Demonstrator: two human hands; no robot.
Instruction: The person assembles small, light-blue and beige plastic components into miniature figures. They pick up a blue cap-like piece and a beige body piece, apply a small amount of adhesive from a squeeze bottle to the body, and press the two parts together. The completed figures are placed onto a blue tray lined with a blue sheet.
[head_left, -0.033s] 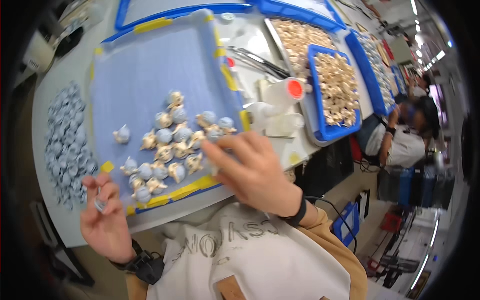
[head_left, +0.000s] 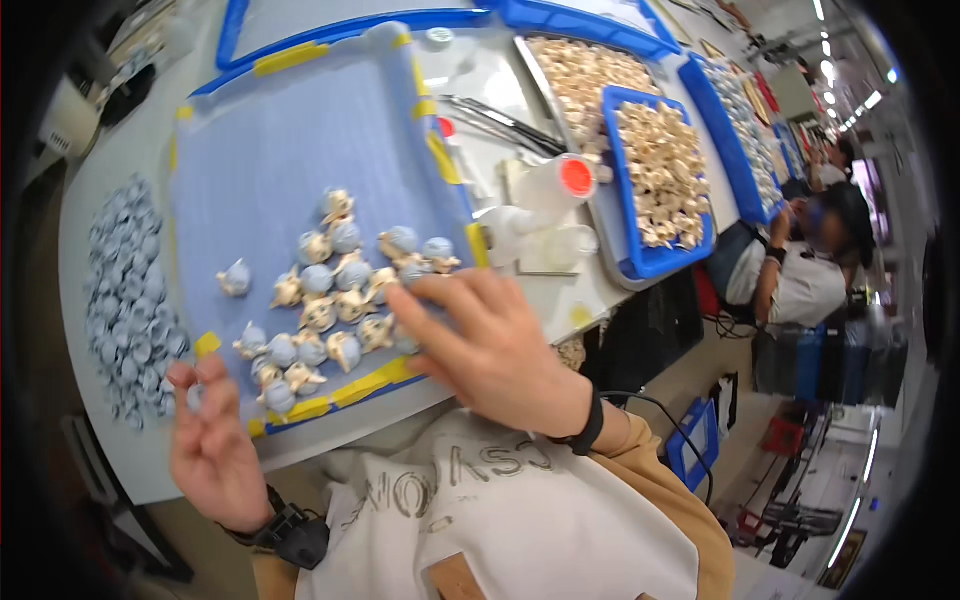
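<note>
My left hand (head_left: 222,450) is raised at the tray's near left corner, fingers curled round a small light blue cap (head_left: 194,398). Over the near right part of the blue-lined tray (head_left: 270,140), my right hand (head_left: 500,355) has its thumb and index finger bent about a small blue-capped figure head (head_left: 405,341), mostly covered by the fingers. Several cream figure heads with blue caps (head_left: 344,237) lie grouped in the tray beside that hand; one head (head_left: 235,278) sits apart to the left. Left of the tray spreads a heap of loose blue caps (head_left: 128,300).
Right of the tray are tweezers (head_left: 510,122), a white container with a red top (head_left: 560,183), and a blue basket (head_left: 612,150) of cream pieces on a metal tray (head_left: 600,235). Farther right stands another blue tray (head_left: 715,150); a person (head_left: 810,270) sits beyond it.
The whole view has shifted slightly, with the tray now a little farther left. My right hand has moved slightly left and down; my left hand keeps its curled pose.
</note>
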